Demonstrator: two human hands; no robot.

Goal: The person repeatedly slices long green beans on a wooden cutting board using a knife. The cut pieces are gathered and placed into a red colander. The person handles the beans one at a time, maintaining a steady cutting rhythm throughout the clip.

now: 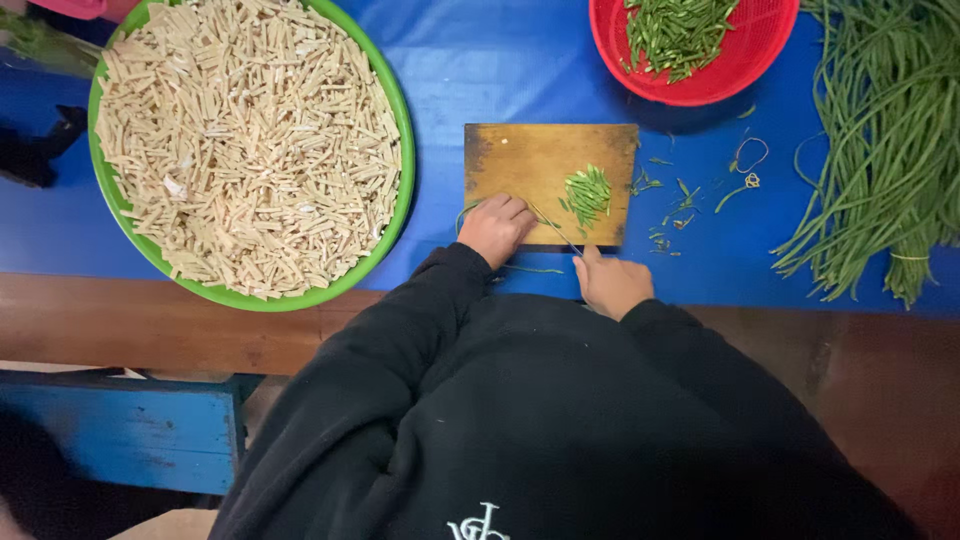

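Both hands at wooden cutting board (530, 160) | left hand (495, 228) fisted on green bean stems (548, 218) | right hand (612, 283) gripped thin knife (562, 236) | cut bean pile (588, 193) beside blade

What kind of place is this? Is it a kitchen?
Probably a food-prep table, perhaps in a kitchen or at a market. The hands work at a cutting board with chopped greens, beside long green stalks and a big basin of pale cut sticks.
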